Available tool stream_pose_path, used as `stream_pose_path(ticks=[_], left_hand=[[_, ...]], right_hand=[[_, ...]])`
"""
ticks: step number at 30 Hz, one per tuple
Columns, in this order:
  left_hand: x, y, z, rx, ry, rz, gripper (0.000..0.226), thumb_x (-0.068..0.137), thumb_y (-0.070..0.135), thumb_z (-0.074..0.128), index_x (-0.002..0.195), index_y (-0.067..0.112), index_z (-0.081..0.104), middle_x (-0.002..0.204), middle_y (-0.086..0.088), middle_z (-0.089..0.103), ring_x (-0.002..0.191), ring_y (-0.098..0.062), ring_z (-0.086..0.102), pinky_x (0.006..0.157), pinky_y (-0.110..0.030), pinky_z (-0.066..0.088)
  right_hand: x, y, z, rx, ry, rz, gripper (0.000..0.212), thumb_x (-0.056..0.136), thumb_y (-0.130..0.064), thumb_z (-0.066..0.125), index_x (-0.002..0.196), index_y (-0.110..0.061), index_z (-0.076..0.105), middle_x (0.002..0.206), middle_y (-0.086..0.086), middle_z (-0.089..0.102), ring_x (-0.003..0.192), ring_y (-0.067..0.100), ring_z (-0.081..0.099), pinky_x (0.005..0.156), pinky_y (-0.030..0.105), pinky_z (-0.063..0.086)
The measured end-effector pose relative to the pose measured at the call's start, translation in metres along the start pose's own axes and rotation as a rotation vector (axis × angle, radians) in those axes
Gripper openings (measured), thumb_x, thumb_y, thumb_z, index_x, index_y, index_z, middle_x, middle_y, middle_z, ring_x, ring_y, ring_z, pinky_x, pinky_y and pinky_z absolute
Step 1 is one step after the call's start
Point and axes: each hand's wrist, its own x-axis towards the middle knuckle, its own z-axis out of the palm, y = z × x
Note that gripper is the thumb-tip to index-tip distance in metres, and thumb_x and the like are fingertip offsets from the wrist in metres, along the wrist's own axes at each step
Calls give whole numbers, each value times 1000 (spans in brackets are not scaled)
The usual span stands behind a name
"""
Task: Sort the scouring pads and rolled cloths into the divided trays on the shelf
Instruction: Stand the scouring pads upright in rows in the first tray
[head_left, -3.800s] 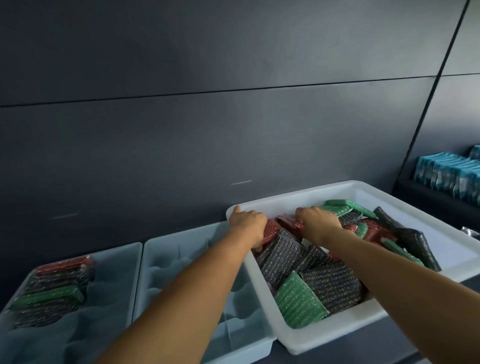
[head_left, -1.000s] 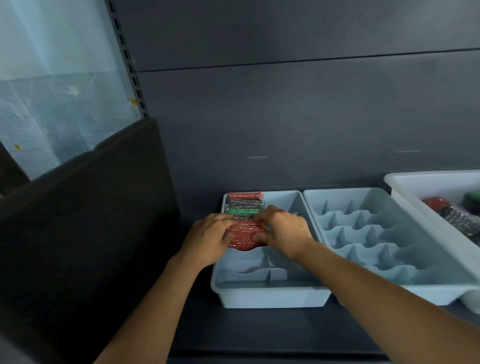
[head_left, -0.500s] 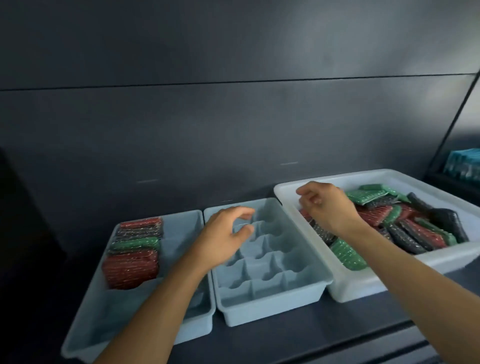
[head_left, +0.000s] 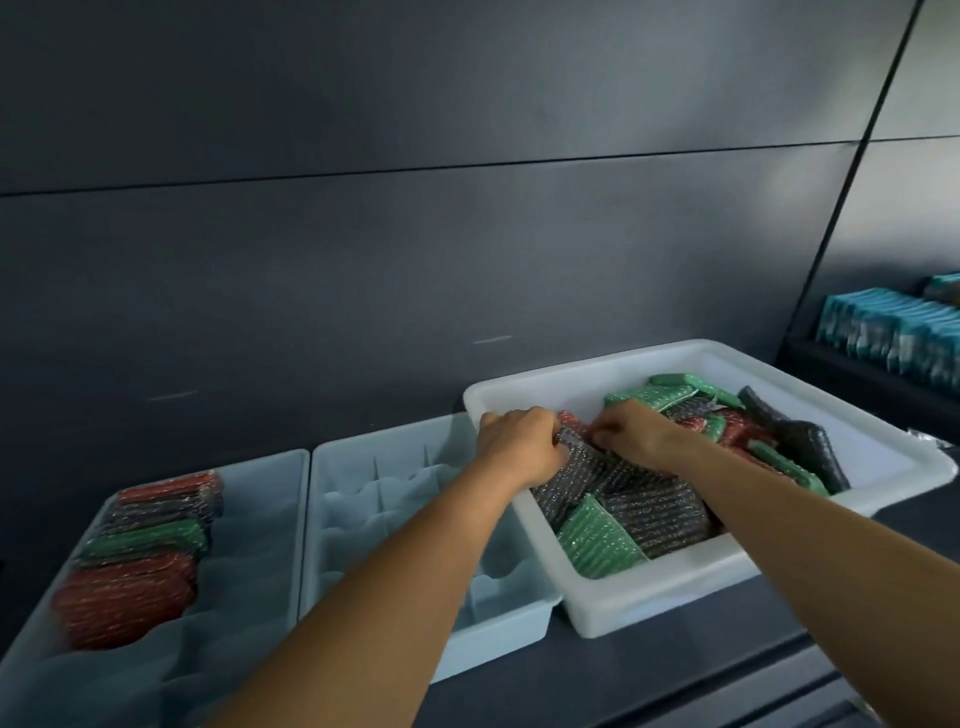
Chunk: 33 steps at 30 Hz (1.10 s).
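A white bin (head_left: 893, 470) at the right holds a loose heap of wrapped scouring pads in green, red and black. Both my hands are inside its near-left corner. My left hand (head_left: 519, 449) curls its fingers round the edge of a black pad (head_left: 571, 475). My right hand (head_left: 631, 434) grips the pads right beside it, fingers bent down into the heap. A pale blue divided tray (head_left: 260, 525) at the left has a row of red, black and green pads (head_left: 140, 551) standing in its left compartment. A second divided tray (head_left: 358, 483) sits between them, its visible cells bare.
The trays and bin stand on a dark shelf (head_left: 675, 670) against a dark grey back panel. Teal packets (head_left: 893, 338) are stacked on a neighbouring shelf at the far right. My forearms cross over the middle tray.
Both hands have gone from above the middle tray and the bin's edge into the white bin and closed on pads. The red pad set down earlier stays in the left tray.
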Motion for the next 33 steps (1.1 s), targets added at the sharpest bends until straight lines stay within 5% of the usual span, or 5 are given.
stream_pose_path(ticks=[5,9,16,21,33], left_hand=[[13,11,9,173,-73,-73,45,90,45,62,126,19,55,122,0,63,115,-23,55,102,-39,30],[8,10,3,127,-54,-59,31,86,47,64,94,16,65,95,0,64,97,-24,58,92,-37,36],[-8,-11,-24,-595,327,-191,20,93,30,53,105,13,51,84,1,56,78,-19,56,67,-31,39],[-23,-38,-33,-1033,513,-295,16,95,19,56,85,8,51,74,-3,47,67,-14,42,59,-29,33],[-106,-112,-41,-1136,532,-267,20,97,8,56,116,2,61,100,-3,70,86,-9,63,74,-12,50]], right_hand=[[7,-1,3,158,-34,85,27,95,-26,58,109,-5,70,110,17,69,102,31,65,91,36,47],[8,-1,4,276,-34,126,29,94,-25,59,114,-6,68,118,14,67,104,25,61,92,33,41],[5,-8,6,447,-52,240,55,97,-39,50,138,-2,46,147,19,42,133,35,41,113,46,24],[-3,-26,9,254,-174,126,12,84,-22,73,88,-13,67,96,3,68,85,17,62,70,22,45],[-24,-84,12,439,536,-34,31,93,-33,59,81,-9,43,64,-3,43,59,19,41,62,32,36]])
